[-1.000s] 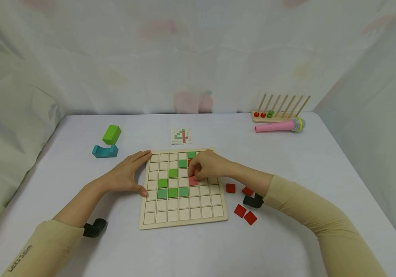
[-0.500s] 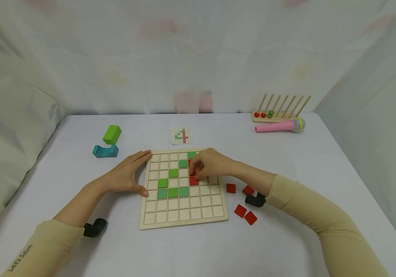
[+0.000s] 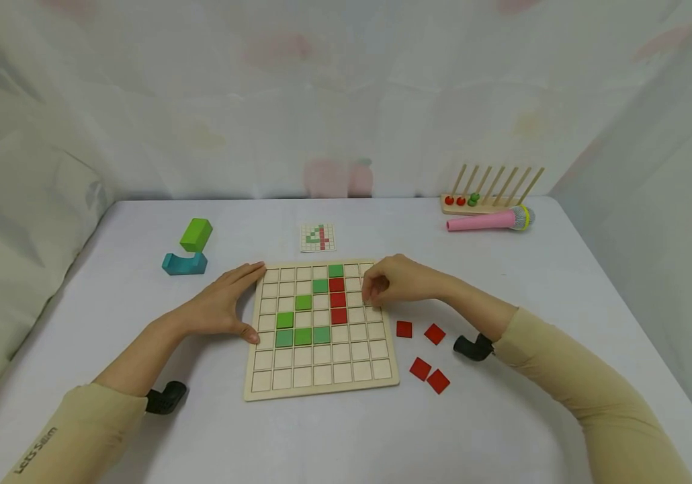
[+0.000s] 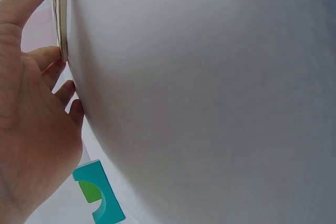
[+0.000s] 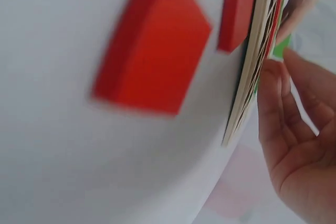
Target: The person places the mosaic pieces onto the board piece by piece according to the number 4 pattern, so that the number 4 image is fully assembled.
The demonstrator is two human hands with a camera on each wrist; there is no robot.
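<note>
A wooden grid board (image 3: pixel 321 394) lies on the table, with several green tiles (image 3: pixel 302 336) in a stepped pattern and a column of three red tiles (image 3: pixel 337 300) in its squares. My left hand (image 3: pixel 215 309) rests at the board's left edge, thumb and fingers spread; the left wrist view shows the fingers (image 4: pixel 44 56) touching the rim. Over the board's right side hovers my right hand (image 3: pixel 403 279), fingers loosely bent, with nothing visible in them. Several loose red tiles (image 3: pixel 420 368) lie right of the board, seen close up in the right wrist view as a blurred red tile (image 5: pixel 157 51).
Behind the board lies a small pattern card (image 3: pixel 317 238). A green block (image 3: pixel 195 234) and a teal arch block (image 3: pixel 185 264) sit at the back left. A pegged wooden rack (image 3: pixel 473 208) with beads and a pink toy microphone (image 3: pixel 482 221) are at the back right.
My right hand has let go of the lowest red tile in the column and moved right, uncovering the red tiles. The left hand has stayed in place.
</note>
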